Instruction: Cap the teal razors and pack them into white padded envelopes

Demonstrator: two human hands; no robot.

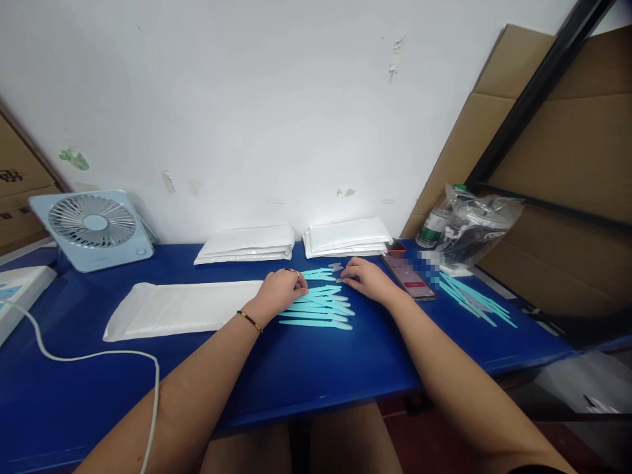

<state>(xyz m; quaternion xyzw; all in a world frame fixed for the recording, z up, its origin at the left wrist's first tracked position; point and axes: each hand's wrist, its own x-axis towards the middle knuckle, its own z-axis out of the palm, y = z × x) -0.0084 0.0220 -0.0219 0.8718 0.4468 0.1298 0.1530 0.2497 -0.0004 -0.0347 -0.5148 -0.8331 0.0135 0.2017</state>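
Slim turquoise sticks, shaped like eyebrow razors (318,315), lie side by side on the blue table, with translucent caps at their right ends. Over their left ends, my left hand (280,289) is closed, thumb and fingers together on a turquoise stick (316,276) that points right. My right hand (368,278) faces it, its fingertips pinched at a small clear cap (338,280) by the stick's end. Another few loose clear caps (335,266) lie just beyond those fingertips. The fingers partly cover what each hand holds.
A white padded packet (182,308) lies left of the sticks. Two stacks of white packets (247,242) (345,236) rest against the wall. A blue fan (93,227) stands left, its white cable (99,354) crossing the front. Rightward are a phone (409,276), more turquoise sticks (474,297) and a bottle (434,227).
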